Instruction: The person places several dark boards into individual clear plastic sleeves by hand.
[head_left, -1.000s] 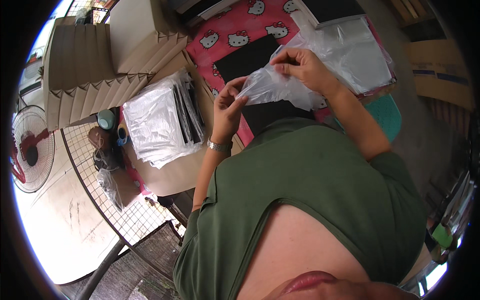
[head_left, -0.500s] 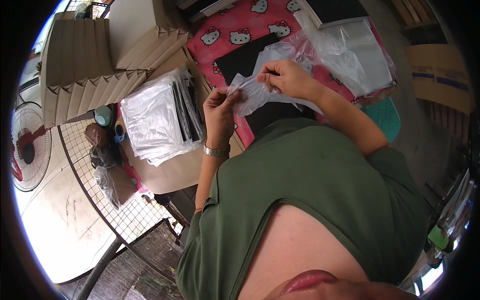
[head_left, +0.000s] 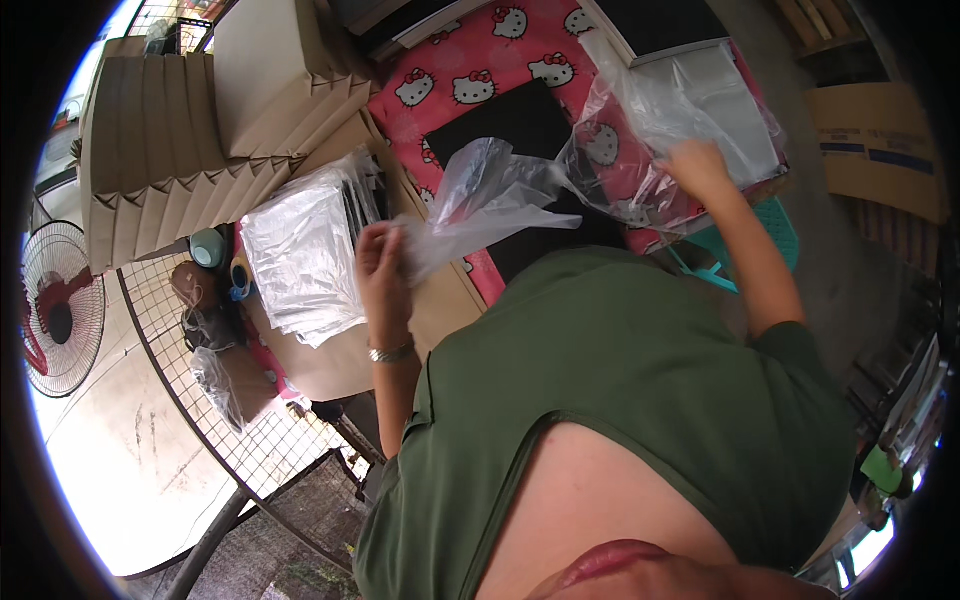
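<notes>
My left hand (head_left: 382, 268) is closed on a thin clear plastic bag (head_left: 492, 190), which trails to the right over a flat black panel (head_left: 535, 110) on the table. My right hand (head_left: 700, 172) has its fingers curled at another clear plastic bag (head_left: 620, 170), beside a pile of flat clear plastic bags (head_left: 728, 105). Its fingertips are partly hidden, but the film bunches at them. Left of my left hand lies a stack of plastic-wrapped black panels (head_left: 305, 255).
Folded brown cardboard (head_left: 150, 130) stands at the far left. A pink patterned cloth (head_left: 420, 115) covers the table. Black-topped boards (head_left: 665, 30) lie at the back right, above a teal plastic stool (head_left: 775, 240). A fan (head_left: 60, 310) stands beyond the wire grid (head_left: 165, 330).
My hands were close together on the plastic over the black panel. Now they are far apart: the left has moved left with a bag, the right has moved right to the bag pile.
</notes>
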